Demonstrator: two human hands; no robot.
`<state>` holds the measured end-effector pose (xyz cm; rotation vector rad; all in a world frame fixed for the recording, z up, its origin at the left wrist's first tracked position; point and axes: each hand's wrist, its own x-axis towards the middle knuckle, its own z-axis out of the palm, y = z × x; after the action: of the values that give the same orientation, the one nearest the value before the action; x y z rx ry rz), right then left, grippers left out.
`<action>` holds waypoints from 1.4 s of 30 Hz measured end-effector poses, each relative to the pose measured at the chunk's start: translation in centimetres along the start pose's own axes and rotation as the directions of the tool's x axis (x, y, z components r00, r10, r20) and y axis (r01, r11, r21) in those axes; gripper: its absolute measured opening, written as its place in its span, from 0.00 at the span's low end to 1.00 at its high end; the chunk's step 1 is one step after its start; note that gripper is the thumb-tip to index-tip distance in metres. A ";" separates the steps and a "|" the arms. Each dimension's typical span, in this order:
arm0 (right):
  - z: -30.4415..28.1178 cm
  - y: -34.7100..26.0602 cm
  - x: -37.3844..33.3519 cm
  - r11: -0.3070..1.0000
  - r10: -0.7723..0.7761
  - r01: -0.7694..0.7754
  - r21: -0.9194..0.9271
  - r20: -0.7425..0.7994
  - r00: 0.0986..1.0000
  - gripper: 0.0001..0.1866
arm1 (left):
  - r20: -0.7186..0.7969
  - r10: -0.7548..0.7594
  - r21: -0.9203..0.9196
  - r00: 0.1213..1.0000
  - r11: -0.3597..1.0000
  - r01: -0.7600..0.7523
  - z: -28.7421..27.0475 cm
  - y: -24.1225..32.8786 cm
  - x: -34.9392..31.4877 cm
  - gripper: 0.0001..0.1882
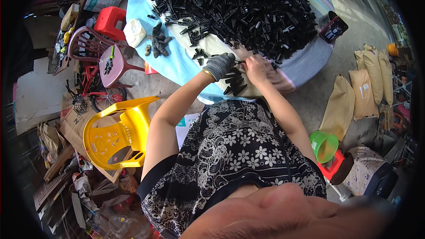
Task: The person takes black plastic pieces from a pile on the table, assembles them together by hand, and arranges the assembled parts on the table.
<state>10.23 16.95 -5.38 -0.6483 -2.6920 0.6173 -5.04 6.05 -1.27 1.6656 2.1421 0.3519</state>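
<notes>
A large heap of small black plastic pieces, many of them narrow and clip-like, covers the far part of a cloth-draped table. At the near edge of the heap my left hand, in a grey knit glove, is closed with its fingers curled. My bare right hand pinches close beside it. Between the fingertips of both hands sits one small black plastic piece, partly hidden. Several loose black pieces lie just below my hands, near the table edge.
Dark gloves and a white bag lie on the table's left side. A phone stands at its right edge. Around me are a yellow plastic chair, a pink chair, a green bucket and tan sacks.
</notes>
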 end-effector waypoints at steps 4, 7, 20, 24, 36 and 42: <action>0.2 0.3 0.0 1.000 -0.008 0.008 -0.010 0.006 1.000 0.08 | -0.003 0.038 0.056 0.999 0.998 -0.038 -0.2 0.5 0.1 0.11; 0.6 0.4 0.0 1.000 -0.009 0.009 -0.024 -0.005 1.000 0.08 | 0.004 0.106 0.154 0.994 0.982 -0.106 -0.3 1.0 0.4 0.15; -1.3 0.2 0.7 0.998 -0.053 0.052 0.031 0.028 0.998 0.07 | 0.168 0.027 0.212 0.985 0.975 -0.063 0.5 1.7 3.0 0.17; -1.1 -0.3 1.2 0.994 -0.107 0.109 -0.009 0.109 0.988 0.08 | 0.216 0.094 0.171 0.972 0.976 -0.133 0.2 1.7 3.1 0.19; 0.4 1.4 0.2 0.978 -0.133 0.147 0.151 -0.100 0.986 0.07 | 0.174 0.164 0.144 0.971 0.971 -0.190 2.9 1.1 4.7 0.08; -1.4 1.1 1.3 0.789 -0.045 -0.104 0.605 0.226 0.973 0.10 | 0.069 0.066 -0.205 0.995 0.978 -0.051 -1.4 1.1 -0.2 0.15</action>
<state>10.02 18.92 -4.44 -0.4512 -2.4315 1.5753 -4.71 6.19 0.46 1.6023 1.9356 0.4995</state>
